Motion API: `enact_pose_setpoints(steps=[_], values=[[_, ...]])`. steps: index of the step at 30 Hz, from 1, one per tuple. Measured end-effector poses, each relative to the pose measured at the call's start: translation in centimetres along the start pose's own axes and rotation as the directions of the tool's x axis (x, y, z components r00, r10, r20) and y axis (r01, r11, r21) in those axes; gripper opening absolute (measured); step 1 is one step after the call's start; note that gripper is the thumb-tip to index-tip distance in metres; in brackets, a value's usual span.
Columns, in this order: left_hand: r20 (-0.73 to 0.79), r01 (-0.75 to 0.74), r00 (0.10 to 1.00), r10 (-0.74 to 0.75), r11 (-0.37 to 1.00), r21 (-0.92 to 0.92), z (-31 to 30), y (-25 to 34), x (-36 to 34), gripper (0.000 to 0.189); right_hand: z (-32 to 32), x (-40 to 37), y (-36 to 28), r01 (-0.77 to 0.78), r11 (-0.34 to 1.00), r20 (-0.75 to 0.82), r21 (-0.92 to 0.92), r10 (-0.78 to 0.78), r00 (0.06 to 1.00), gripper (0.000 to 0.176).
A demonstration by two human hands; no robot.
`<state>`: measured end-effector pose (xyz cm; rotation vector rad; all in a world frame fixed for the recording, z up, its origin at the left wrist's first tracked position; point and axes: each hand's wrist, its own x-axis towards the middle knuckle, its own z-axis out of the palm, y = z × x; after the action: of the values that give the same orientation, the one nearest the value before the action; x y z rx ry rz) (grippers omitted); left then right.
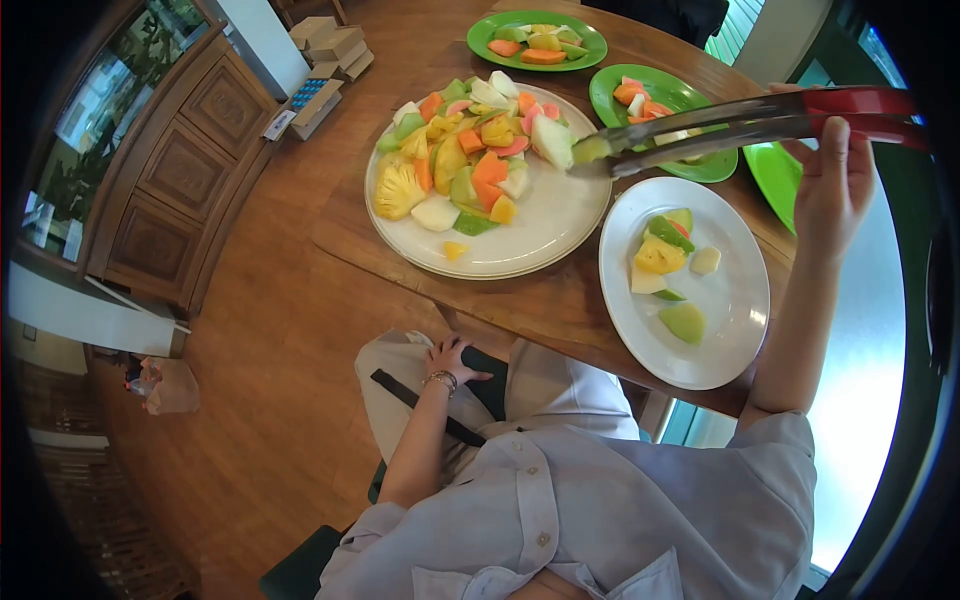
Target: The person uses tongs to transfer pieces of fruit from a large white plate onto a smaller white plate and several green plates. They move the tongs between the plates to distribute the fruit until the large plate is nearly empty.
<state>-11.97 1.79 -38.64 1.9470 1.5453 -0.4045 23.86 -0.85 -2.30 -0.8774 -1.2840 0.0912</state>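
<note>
My right hand [838, 185] is closed around the red handles of metal serving tongs [720, 120]. The tongs reach left over the table, their tips at the right edge of a heap of cut fruit. A light green fruit piece [590, 149] shows at the tips, beside a large whitish piece [552, 142]. The heap lies on a big round cream plate [555, 225]. Below the tongs, a white oval plate [735, 335] holds several pieces, among them a pineapple slice [660, 254]. My left hand [452, 362] rests on my thigh, fingers spread, holding nothing.
On the wooden table [520, 310], green plates of fruit stand at the back [480, 38] and centre right [605, 85]; another green plate [772, 180] sits behind my right wrist. Cardboard boxes [330, 45] and a paper bag [172, 388] are on the floor to the left.
</note>
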Motion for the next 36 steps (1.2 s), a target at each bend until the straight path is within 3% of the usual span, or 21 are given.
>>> enact_pose_setpoints(steps=[2,4,6,11,15,21,28,30,33,36], values=[[-0.001,-0.003,1.000,0.003,1.000,-0.006,-0.1,0.1,-0.1,0.087,-1.2,0.9,-0.4,0.036,0.993,-0.071,-0.112,-0.044,0.996,0.023],[-0.002,0.001,1.000,-0.001,1.000,0.000,-0.2,0.2,-0.2,0.087,-2.2,1.6,-0.1,0.081,0.990,-0.106,-0.112,-0.093,0.990,0.022],[-0.015,-0.009,1.000,0.010,1.000,0.005,-0.3,0.2,-0.3,0.084,-2.6,2.0,0.2,0.096,0.956,-0.331,-0.276,-0.188,0.925,0.023],[0.001,0.006,1.000,-0.006,1.000,0.007,-0.2,0.3,-0.2,0.085,-3.7,2.0,4.5,0.078,0.936,-0.402,-0.344,-0.222,0.888,0.019],[0.004,0.002,1.000,-0.002,1.000,0.006,-0.1,0.1,-0.1,0.085,-3.8,1.2,7.2,0.025,0.864,-0.374,-0.503,-0.244,0.895,0.018],[0.022,0.003,1.000,-0.003,1.000,0.007,-0.6,0.4,-0.3,0.085,-3.8,1.2,7.9,0.065,0.929,-0.405,-0.365,-0.221,0.887,0.019],[0.007,-0.002,1.000,0.002,1.000,0.030,-0.3,0.2,-0.2,0.086,-2.4,1.6,4.1,0.008,0.985,-0.410,-0.173,-0.079,0.909,0.025],[0.005,-0.002,1.000,0.002,1.000,0.026,-0.3,0.2,-0.3,0.087,-1.9,1.5,3.4,-0.048,0.998,-0.292,0.043,0.058,0.955,0.027],[0.004,-0.010,1.000,0.010,1.000,0.019,-0.1,0.1,-0.2,0.088,-0.6,1.1,2.7,-0.122,0.974,-0.157,0.191,0.153,0.976,0.027],[0.002,-0.014,1.000,0.014,1.000,0.005,-0.1,0.0,-0.2,0.088,0.5,0.5,2.3,-0.183,0.963,-0.035,0.200,0.194,0.980,0.026]])
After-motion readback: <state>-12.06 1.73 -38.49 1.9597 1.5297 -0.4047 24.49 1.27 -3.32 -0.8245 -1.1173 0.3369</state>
